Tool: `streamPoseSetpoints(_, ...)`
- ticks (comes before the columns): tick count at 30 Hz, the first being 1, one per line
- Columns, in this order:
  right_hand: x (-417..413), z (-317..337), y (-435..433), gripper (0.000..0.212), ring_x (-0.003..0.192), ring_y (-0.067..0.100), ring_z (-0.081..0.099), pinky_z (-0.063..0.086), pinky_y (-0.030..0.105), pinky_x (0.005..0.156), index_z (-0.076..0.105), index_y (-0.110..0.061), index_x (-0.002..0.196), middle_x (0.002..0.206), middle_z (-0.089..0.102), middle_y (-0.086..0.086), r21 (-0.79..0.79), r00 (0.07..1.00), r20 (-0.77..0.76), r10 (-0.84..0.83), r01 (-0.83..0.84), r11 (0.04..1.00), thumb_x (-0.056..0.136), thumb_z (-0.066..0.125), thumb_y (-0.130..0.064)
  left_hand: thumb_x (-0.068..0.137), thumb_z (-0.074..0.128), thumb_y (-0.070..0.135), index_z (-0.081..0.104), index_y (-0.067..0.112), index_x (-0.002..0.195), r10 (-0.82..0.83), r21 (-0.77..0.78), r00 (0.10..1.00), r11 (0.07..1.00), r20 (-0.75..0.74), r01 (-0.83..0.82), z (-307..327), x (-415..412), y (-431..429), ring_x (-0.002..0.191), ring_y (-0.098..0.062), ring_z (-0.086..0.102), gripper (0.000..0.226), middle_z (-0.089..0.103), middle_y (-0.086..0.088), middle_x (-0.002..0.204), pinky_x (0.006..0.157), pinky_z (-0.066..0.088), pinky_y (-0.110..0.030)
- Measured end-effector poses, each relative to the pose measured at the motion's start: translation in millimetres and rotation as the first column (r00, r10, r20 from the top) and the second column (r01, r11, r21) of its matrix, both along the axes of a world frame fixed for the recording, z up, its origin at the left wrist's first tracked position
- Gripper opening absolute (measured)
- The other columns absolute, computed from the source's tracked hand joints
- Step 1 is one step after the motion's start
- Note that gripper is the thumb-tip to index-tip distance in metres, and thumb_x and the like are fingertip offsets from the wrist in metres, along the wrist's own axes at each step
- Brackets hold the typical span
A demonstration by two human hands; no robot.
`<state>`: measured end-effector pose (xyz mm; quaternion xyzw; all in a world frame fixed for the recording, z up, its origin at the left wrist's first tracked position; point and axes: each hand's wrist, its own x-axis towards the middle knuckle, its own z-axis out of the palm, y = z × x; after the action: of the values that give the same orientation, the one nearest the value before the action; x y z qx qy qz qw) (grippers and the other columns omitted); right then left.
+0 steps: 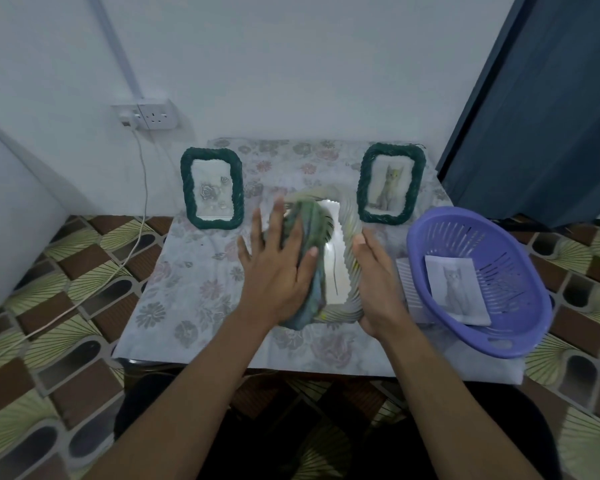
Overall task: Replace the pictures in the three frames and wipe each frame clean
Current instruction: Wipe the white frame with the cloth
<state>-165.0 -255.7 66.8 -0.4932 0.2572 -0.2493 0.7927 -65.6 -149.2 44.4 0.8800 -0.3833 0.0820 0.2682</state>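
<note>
Two dark green frames, one pale frame, one cloth, one purple basket, one loose cat picture

Both bare forearms reach forward from the bottom edge. The left hand lies palm down, its 5 fingers straight and spread, pressing a cloth. The right hand stands on edge, thumb on top, gripping a frame's right side.
</note>
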Motion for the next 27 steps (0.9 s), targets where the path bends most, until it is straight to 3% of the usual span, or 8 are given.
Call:
streamPoseSetpoints(5,-3,5,5,0.026,0.106,0.008,0.068,0.055,0.028,0.092,0.064,-0.025,0.114,0.109,0.075,-0.010,-0.098,0.990,-0.028,0.141,-0.143,0.985,0.108,0.039,-0.020,0.100,0.014,0.052,0.015,0.014,0.157,0.145,-0.161,0.982,0.973,-0.120,-0.163,11,30,-8,0.152,-0.028,-0.008,0.068,-0.007,-0.006,0.166,0.120,0.003,-0.061)
streamPoseSetpoints(9,-2,13,9,0.032,0.070,-0.018,0.063,0.047,0.003,0.065,0.054,-0.032,0.090,0.068,0.067,-0.033,-0.108,0.993,-0.010,0.118,-0.118,0.987,0.108,0.036,-0.011,0.104,0.021,0.037,0.006,0.005,0.156,0.041,-0.286,0.978,0.953,-0.202,-0.100,6,22,-9,0.146,-0.009,-0.011,0.063,-0.006,-0.011,0.164,0.123,-0.004,-0.043)
streamPoseSetpoints(11,3,8,5,0.027,0.079,-0.019,0.063,0.047,0.003,0.071,0.058,-0.030,0.099,0.080,0.071,-0.029,-0.106,0.996,-0.027,0.081,-0.083,0.991,0.107,0.039,-0.012,0.104,0.022,0.036,-0.002,0.012,0.155,-0.032,-0.283,0.970,0.958,-0.242,-0.039,3,12,-6,0.145,-0.006,-0.012,0.062,-0.008,-0.004,0.164,0.123,-0.006,-0.035)
streamPoseSetpoints(12,4,5,3,0.023,0.096,-0.014,0.064,0.049,0.007,0.084,0.061,-0.025,0.113,0.102,0.072,-0.022,-0.090,0.999,-0.023,0.043,-0.045,0.995,0.107,0.041,-0.015,0.103,0.020,0.037,-0.005,0.017,0.155,-0.060,-0.264,0.964,0.965,-0.260,-0.011,-1,7,-5,0.147,-0.007,-0.013,0.061,-0.009,-0.001,0.164,0.123,-0.007,-0.034)
streamPoseSetpoints(15,8,3,-5,0.044,0.132,0.007,0.047,0.037,0.021,0.109,0.041,-0.011,0.149,0.148,0.049,-0.002,-0.043,1.000,-0.018,-0.014,0.013,0.999,0.106,0.045,-0.021,0.100,0.013,0.048,0.001,0.017,0.158,-0.116,-0.188,0.956,0.980,-0.269,0.066,-12,-5,-2,0.149,-0.011,-0.018,0.066,-0.010,0.004,0.164,0.123,-0.008,-0.033)
streamPoseSetpoints(21,7,0,-13,0.056,0.140,0.018,0.044,0.034,0.039,0.118,0.041,-0.014,0.150,0.152,0.046,0.003,-0.033,0.997,0.024,-0.078,0.079,0.996,0.100,0.056,-0.036,0.100,0.014,0.051,0.006,0.018,0.158,-0.218,-0.060,0.971,0.975,-0.102,0.213,-18,-27,7,0.150,-0.011,-0.018,0.067,-0.005,0.008,0.164,0.122,-0.006,-0.047)
streamPoseSetpoints(24,4,-7,-11,0.086,0.138,0.023,0.047,0.036,0.050,0.116,0.045,-0.016,0.148,0.149,0.050,0.006,-0.014,0.999,0.042,-0.028,0.029,0.999,0.076,0.068,-0.058,0.099,0.011,0.056,-0.002,0.024,0.155,-0.153,-0.071,0.984,0.987,-0.089,0.147,-14,-12,5,0.150,-0.014,-0.017,0.066,-0.010,0.009,0.164,0.122,-0.006,-0.048)
streamPoseSetpoints(27,1,0,-7,0.076,0.135,0.023,0.051,0.038,0.050,0.115,0.045,-0.014,0.147,0.146,0.054,0.005,0.006,1.000,0.021,0.017,-0.017,1.000,0.084,0.067,-0.051,0.100,0.013,0.052,-0.006,0.022,0.156,-0.045,-0.120,0.989,0.992,-0.138,0.029,-6,10,-2,0.150,-0.019,-0.018,0.066,-0.012,0.003,0.164,0.122,-0.007,-0.047)
